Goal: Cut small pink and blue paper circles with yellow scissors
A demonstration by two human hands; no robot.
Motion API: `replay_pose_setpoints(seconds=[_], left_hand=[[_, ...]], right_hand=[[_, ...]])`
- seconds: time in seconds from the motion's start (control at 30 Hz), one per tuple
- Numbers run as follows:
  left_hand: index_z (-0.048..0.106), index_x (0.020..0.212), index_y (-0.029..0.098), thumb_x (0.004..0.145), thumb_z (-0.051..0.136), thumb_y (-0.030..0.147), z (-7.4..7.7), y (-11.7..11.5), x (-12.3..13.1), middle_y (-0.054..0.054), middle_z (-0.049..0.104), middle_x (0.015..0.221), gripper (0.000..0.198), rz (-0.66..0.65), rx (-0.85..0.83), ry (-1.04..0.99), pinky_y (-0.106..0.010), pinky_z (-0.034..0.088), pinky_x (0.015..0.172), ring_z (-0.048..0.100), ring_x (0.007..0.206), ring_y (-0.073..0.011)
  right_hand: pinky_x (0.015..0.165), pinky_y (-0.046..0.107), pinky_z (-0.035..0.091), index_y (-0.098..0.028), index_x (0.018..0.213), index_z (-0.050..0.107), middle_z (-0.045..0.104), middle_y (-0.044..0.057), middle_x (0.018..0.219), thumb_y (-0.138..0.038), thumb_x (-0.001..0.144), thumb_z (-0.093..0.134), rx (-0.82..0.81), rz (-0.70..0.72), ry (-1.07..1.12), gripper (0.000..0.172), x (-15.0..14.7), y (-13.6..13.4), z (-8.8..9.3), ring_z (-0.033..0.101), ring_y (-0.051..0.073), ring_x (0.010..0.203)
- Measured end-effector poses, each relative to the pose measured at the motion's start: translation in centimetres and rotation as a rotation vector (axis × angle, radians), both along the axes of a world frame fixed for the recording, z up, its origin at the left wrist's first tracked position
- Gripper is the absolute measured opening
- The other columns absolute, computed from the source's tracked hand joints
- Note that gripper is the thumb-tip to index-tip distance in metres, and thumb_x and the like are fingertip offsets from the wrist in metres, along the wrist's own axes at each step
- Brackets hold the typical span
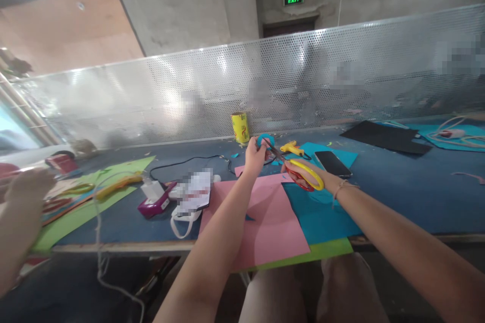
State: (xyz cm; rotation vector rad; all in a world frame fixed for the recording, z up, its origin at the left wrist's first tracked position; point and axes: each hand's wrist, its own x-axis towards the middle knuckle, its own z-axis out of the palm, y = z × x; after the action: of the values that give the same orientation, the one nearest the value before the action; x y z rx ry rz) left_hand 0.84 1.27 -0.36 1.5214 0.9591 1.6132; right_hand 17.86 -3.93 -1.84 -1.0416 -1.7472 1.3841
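My left hand [255,154] is closed on a small curved piece of blue paper [265,139], held up over the table. In my right hand [299,171] is a pair of scissors with yellow and red handles [313,175]. Their blades reach up to the blue piece; whether they touch it I cannot tell. Below my forearms lies a sheet of pink paper [271,222], with blue paper [322,217] to its right and a green sheet [333,252] showing underneath. A tiny dark blue scrap [250,217] rests on the pink sheet.
A yellow glue gun [291,148] and a black phone [333,163] lie beyond my right hand. A yellow can [240,127] stands near the perforated metal panel [212,91]. Left are a purple power strip [153,207], trailing cables and another person's arm [22,217]. Black paper [382,136] lies right.
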Motion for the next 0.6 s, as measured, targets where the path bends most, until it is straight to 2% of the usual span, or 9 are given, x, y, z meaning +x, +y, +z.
replay_pose_setpoints(seconds=[0.4, 0.6], left_hand=[[0.046, 0.08, 0.021, 0.085, 0.06, 0.031, 0.7, -0.8, 0.0, 0.006, 0.052, 0.053, 0.018, 0.021, -0.013, -0.065, -0.019, 0.035, 0.045, 0.047, 0.043, -0.0073], [0.046, 0.088, 0.023, 0.086, 0.059, 0.036, 0.6, -1.0, 0.0, 0.007, 0.055, 0.053, 0.019, 0.041, 0.047, -0.055, -0.019, 0.037, 0.045, 0.047, 0.041, -0.0078]], right_hand=[[0.029, 0.019, 0.027, -0.021, 0.093, 0.05, 0.039, -0.012, 0.044, -0.068, 0.08, 0.055, 0.006, 0.023, -0.059, 0.048, 0.4, 0.4, -0.4, 0.034, 0.006, 0.028], [0.031, 0.021, 0.027, -0.023, 0.084, 0.046, 0.04, -0.01, 0.042, -0.059, 0.078, 0.06, 0.044, -0.122, -0.039, 0.039, 0.0, 0.8, -0.5, 0.034, 0.007, 0.03]])
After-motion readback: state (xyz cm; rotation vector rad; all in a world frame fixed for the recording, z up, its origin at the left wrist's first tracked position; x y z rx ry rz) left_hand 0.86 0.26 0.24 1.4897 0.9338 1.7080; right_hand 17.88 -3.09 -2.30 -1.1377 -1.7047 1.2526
